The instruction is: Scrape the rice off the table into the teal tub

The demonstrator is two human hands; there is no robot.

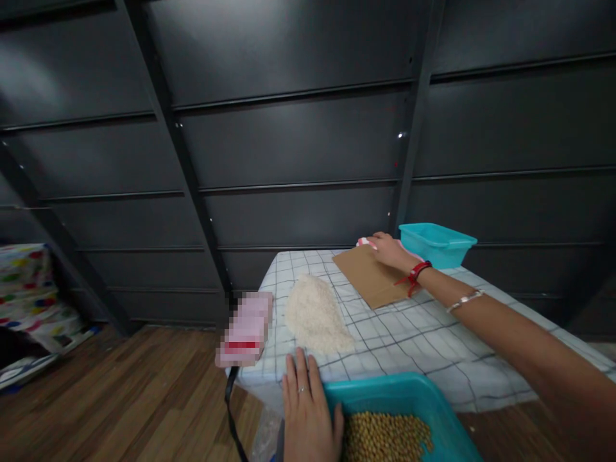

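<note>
My left hand [308, 410] lies flat with fingers stretched out at the table's front edge, against the side of a teal plastic tub [399, 384]. In that tub is a layer of yellowish beans [387, 436]. Just beyond the left fingertips, a heap of white rice [317, 314] is spread on the checked tablecloth. My right hand [391, 250] reaches across to the far side, its fingers closed over a pink-and-white cloth [366, 242], mostly hidden. Under the right wrist lies a flat piece of brown cardboard [370, 277].
A second teal tub [436, 242] stands at the table's back right, close to my right hand. On the left edge lies a blurred pink item [248, 327], with a black strap [231, 410] hanging below it. Dark wall panels [298, 141] rise behind the table [414, 350].
</note>
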